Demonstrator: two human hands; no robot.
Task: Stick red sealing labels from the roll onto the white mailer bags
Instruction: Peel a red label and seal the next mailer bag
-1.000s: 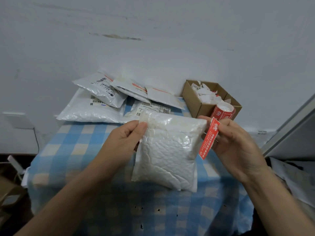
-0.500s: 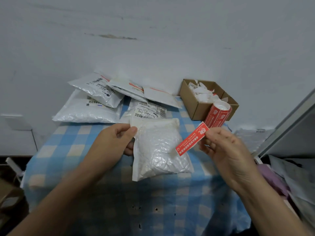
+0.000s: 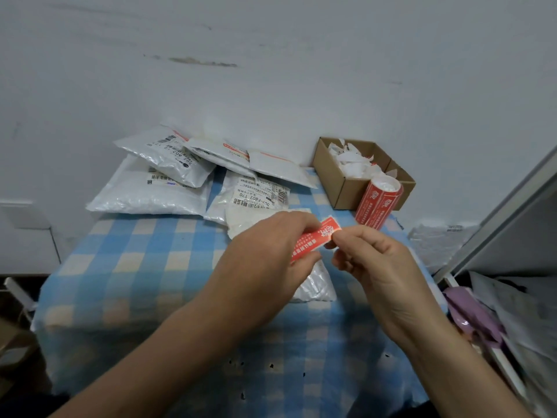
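A red sealing label (image 3: 316,237) is stretched between my two hands above a white mailer bag (image 3: 313,282) lying on the checked tablecloth. My left hand (image 3: 268,260) pinches the label's lower left end and covers most of the bag. My right hand (image 3: 370,260) pinches the label's upper right end with thumb and forefinger. The red label roll (image 3: 378,203) stands upright against the cardboard box, behind my right hand.
Several white mailer bags (image 3: 150,188) with printed shipping labels are piled at the back of the blue checked table (image 3: 144,267). A cardboard box (image 3: 352,188) holding white backing scraps sits back right. A white wall is behind; clutter and a grey panel (image 3: 512,206) lie to the right.
The bag has been laid down on the table. My left hand let go of it and moved right to take the lower end of the label, which my right hand still holds.
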